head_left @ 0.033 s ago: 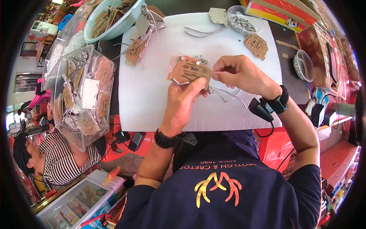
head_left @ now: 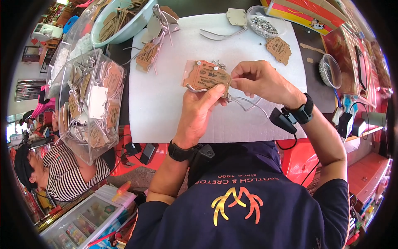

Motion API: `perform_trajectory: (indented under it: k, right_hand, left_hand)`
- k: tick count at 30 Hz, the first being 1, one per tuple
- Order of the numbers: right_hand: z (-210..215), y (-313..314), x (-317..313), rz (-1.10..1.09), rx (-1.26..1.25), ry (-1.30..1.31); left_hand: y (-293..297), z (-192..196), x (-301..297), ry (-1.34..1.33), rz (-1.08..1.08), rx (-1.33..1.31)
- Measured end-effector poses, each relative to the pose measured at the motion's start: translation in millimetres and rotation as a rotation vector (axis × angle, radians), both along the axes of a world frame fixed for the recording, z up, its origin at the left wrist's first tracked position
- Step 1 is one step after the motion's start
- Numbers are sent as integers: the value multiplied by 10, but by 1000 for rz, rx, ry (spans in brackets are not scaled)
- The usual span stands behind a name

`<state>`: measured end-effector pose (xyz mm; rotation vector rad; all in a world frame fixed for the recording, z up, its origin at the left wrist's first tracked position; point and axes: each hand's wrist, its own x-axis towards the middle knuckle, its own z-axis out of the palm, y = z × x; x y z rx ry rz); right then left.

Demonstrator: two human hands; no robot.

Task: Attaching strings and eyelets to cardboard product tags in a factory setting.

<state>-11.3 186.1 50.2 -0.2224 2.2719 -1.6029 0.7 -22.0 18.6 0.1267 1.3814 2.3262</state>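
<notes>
Brown cardboard tag (head_left: 206, 77), printed, silvery studs along top edge.

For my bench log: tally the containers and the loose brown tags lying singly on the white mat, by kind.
Clear round tubs of silver bits: 2
Pale green bowl: 1
Clear plastic bag of tags: 1
Single brown tags on the white mat: 1
Total: 5

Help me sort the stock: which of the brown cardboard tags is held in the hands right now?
The brown cardboard tag with two silver rivets, gripped by the left hand and right hand; the others lie loose on the white mat.
</notes>
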Motion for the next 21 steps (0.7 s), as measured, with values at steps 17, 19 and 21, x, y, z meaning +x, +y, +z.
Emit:
perform_trajectory:
  k: [17,19,21]
  right_hand:
    - [-51,40,68,54,-595,-347]
    - [-43,38,71,51,-587,-345]
    - [-39,35,73,57,-572,-325]
  left_hand:
    - [17,72,9,34,-126,61]
    - [3,75,6,38,-136,53]
    - [5,80,7,42,-144,46]
